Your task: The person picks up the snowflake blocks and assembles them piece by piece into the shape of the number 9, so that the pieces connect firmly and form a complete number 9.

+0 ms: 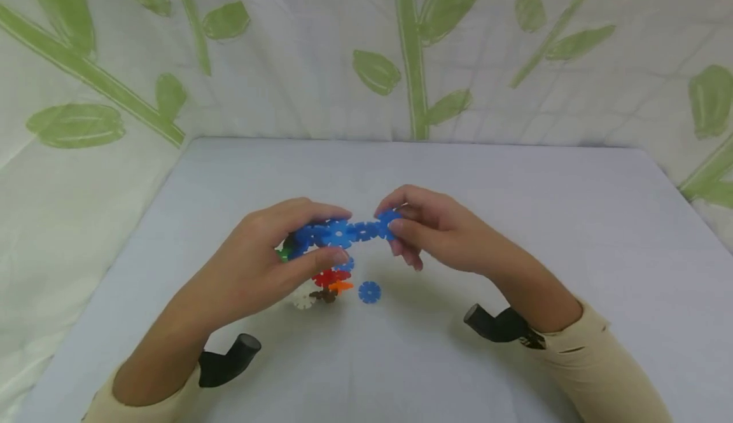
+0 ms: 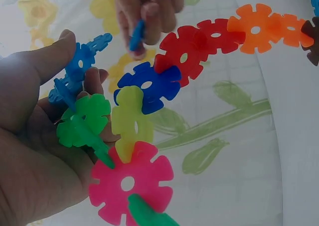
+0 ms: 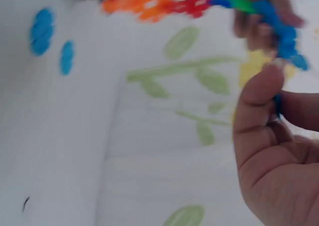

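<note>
My left hand [image 1: 246, 267] grips a chain of slotted flower-shaped plastic discs, its thumb and fingers around the blue stretch [image 1: 339, 234]. In the left wrist view the chain runs on through a green disc [image 2: 84, 120], a pink disc [image 2: 124, 178], a yellow disc [image 2: 130, 116], a dark blue disc [image 2: 159, 84], then red discs [image 2: 183, 49] and orange discs [image 2: 255, 21]. Between thumb and fingers, my right hand [image 1: 443, 229] pinches one blue disc [image 1: 387, 224]. It overlaps the chain's blue end in the head view; the left wrist view shows a gap between them.
A loose blue disc [image 1: 369, 292] lies on the white table [image 1: 515, 207], with another blue disc [image 1: 346, 264] near it. The chain's brown disc [image 1: 328, 295] and a white disc [image 1: 304, 300] show below the left hand. A leaf-patterned cloth [image 1: 309, 60] hangs behind.
</note>
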Motion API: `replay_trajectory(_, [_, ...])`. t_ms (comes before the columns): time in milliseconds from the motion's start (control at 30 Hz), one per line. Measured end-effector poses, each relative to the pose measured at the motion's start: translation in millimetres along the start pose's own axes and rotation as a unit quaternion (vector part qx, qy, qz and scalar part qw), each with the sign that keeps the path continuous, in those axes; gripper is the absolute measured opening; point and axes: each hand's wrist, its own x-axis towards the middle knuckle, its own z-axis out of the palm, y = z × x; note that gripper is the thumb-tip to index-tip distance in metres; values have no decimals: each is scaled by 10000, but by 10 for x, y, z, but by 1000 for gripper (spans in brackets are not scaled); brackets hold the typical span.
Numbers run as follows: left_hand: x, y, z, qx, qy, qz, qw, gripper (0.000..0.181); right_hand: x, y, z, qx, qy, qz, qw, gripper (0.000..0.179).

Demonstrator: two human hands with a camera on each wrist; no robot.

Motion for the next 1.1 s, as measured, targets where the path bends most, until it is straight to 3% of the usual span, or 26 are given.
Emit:
replay_trajectory(133, [-4, 6, -4, 22, 23, 87, 10000, 43, -104, -136, -41, 1101, -97, -101, 9938, 24])
replay_trajectory(333, [-24, 8, -14, -16, 5, 390, 9992, 43, -102, -145, 13, 1782, -249, -306, 9832, 19])
replay_trajectory(533, [-33, 21, -15, 12, 30, 595, 9982, 43, -95, -141, 43, 1873, -204, -533, 9806, 18])
replay_trajectory(767, [-42, 41, -21, -46, -64, 861, 9963, 42, -111, -165, 40, 1646, -233, -314, 9856, 16])
replay_trajectory(1100, [-55, 39, -17, 120, -201, 983, 9949, 40, -121, -166, 36, 1487, -343, -231, 9880, 17])
